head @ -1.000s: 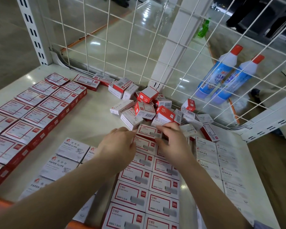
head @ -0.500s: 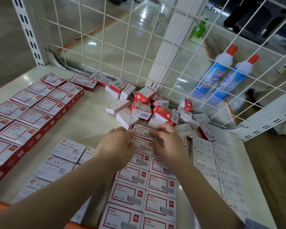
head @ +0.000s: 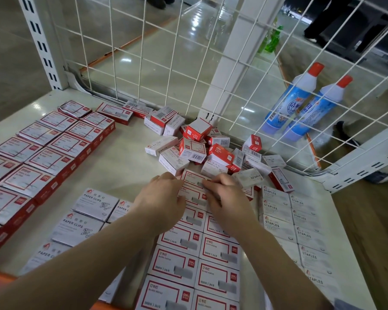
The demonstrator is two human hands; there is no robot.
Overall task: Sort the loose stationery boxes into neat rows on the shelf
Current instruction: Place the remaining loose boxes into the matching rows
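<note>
Right now both hands are at the far end of the double row of red-bordered white staple boxes (head: 194, 249) on the pale metal shelf (head: 112, 166). The left hand (head: 164, 195) and right hand (head: 224, 198) together pinch the newest flat red-and-white box (head: 194, 178), squaring it against the row. Just beyond lies the jumbled heap of small red and white cardboard boxes (head: 202, 148) by the white wire mesh (head: 166, 70). Placement looks nearly done; next, I'd say, comes letting go and picking a matching box from the heap.
</note>
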